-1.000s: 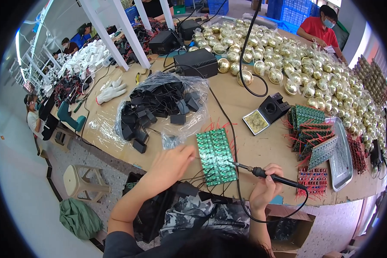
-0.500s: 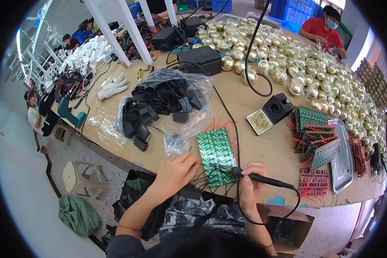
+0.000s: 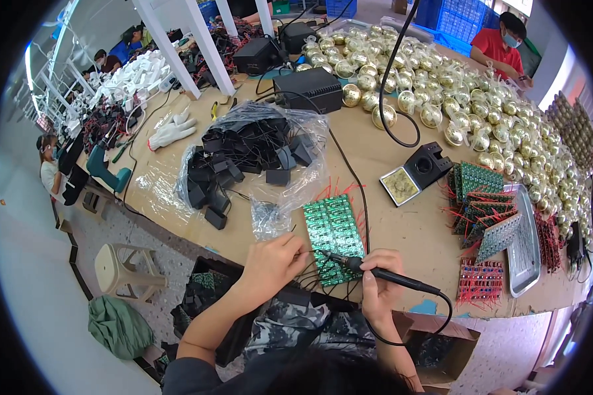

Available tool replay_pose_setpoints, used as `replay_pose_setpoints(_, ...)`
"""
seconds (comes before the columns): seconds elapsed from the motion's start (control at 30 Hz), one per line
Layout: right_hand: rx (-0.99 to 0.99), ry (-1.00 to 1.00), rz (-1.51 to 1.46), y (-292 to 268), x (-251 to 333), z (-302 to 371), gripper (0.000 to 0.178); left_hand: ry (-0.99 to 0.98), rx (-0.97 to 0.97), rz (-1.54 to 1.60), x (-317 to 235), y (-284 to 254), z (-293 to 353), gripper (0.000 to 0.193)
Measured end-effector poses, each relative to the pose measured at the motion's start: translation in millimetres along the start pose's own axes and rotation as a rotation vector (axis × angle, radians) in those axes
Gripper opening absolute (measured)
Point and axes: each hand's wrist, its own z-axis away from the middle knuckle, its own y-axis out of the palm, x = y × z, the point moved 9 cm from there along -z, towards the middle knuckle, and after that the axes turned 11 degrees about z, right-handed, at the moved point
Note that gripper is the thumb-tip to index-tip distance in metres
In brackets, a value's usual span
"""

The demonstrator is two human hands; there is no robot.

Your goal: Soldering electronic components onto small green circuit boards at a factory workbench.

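A green circuit board panel (image 3: 333,227) lies on the table in front of me, with red wires along its far and right edges and black wires at its near left. My right hand (image 3: 381,289) is closed around the handle of a soldering iron (image 3: 402,279), whose tip touches or nearly touches the panel left of its middle. Beside the panel's left edge, my left hand (image 3: 273,268) pinches a thin black wire (image 3: 311,251) that reaches toward the iron's tip. Its fingertips are partly hidden.
An open plastic bag of black boxes with leads (image 3: 244,155) lies beyond my left hand. A soldering stand with sponge (image 3: 412,178), stacked wired boards (image 3: 481,204) and a metal tray (image 3: 526,240) are to the right. Gold balls (image 3: 428,118) cover the far right; a person in red (image 3: 494,52) sits behind.
The iron's tip and my right hand have shifted slightly left across the panel. My left hand stays at the panel's edge. The person in red has lowered a hand toward the table.
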Motion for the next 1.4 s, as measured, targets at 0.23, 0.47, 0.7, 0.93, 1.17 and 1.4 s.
replay_pose_setpoints(0.23,-0.004,0.005,0.000,0,1,0,0.009,-0.002,0.013,-0.003,-2,0,0,0.013)
replay_pose_setpoints(0.47,0.001,0.004,0.007,1,2,0,0.007,0.026,0.016,-0.022,-1,1,1,0.013)
replay_pose_setpoints(0.7,-0.001,-0.101,0.052,0,5,1,0.013,0.041,0.037,-0.039,-2,2,1,0.013)
replay_pose_setpoints(0.93,-0.003,-0.106,0.046,0,5,1,0.010,0.036,0.047,-0.034,-3,2,1,0.013)
replay_pose_setpoints(1.17,-0.127,-0.011,-0.088,-13,-12,7,0.010,0.033,0.050,-0.037,-4,2,2,0.013)
replay_pose_setpoints(1.4,-0.292,0.059,-0.059,-42,-18,5,0.015,0.030,0.043,-0.026,-4,0,1,0.011)
